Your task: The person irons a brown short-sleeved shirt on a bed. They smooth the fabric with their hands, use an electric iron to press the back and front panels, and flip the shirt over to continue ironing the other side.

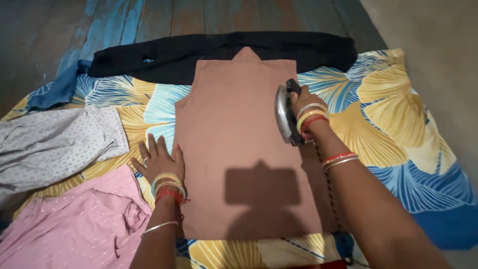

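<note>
A floor (438, 55) carries a flowered sheet (388, 114). On the sheet a brown garment (234, 149) lies flat. Above it lies a black cloth (219, 52); left of it, a grey cloth (55, 144) and pink cloth (79, 224).

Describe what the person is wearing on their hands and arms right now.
Both arms are bare, with no sleeves in view. The left hand has a ring on one finger; its wrist carries yellow and red bangles plus a thin silver one further up. The right hand wrist wears silver, yellow and red bangles, with red and silver ones up the forearm.
</note>
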